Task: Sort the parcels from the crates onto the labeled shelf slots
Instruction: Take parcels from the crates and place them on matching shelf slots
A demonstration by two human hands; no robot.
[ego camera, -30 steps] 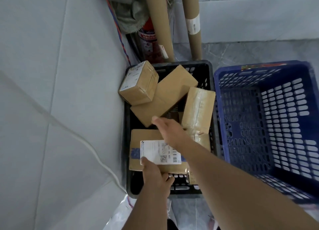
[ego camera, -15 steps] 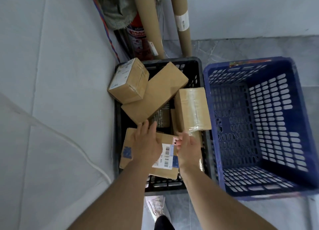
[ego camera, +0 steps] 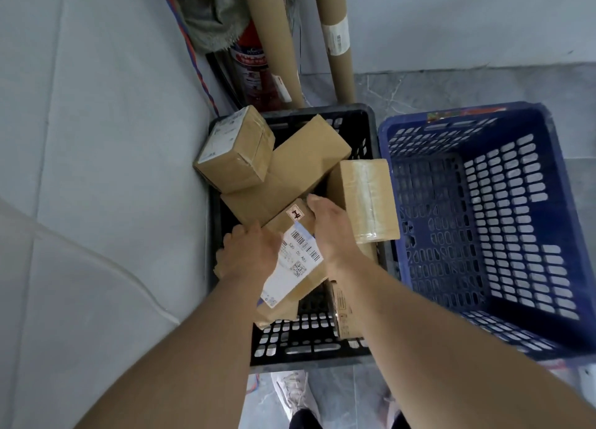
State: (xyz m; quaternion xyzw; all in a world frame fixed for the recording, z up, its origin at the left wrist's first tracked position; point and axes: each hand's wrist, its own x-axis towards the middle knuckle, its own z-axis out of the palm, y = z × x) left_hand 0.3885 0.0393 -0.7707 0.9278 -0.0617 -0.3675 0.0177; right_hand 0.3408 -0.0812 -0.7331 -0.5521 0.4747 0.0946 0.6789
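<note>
Lifting step: I think the labeled parcel [ego camera: 292, 257] is coming out of the black crate [ego camera: 309, 361], tilted, over its near half.
Left hand [ego camera: 248, 254]: grips the parcel's left side.
Right hand [ego camera: 332, 228]: fingers curl over the parcel's far right end.
Done: I cannot tell, since no shelf is in view. No parcel shows in the blue crate [ego camera: 419, 119].
Left to do: I think this parcel goes to its slot, and then the others.
Crates: two, side by side, with the blue one on the right.
Parcels: five that I can see.
- the labeled one in the hands
- a cube box [ego camera: 235, 148] on the far left corner
- a long box [ego camera: 296, 167] in the middle
- a taped box [ego camera: 364, 199] at the right edge
- a thin box [ego camera: 343, 312] at the near right
Cardboard tubes [ego camera: 274, 41]: two, behind the black crate.
Fire extinguisher [ego camera: 251, 71]: one.
</note>
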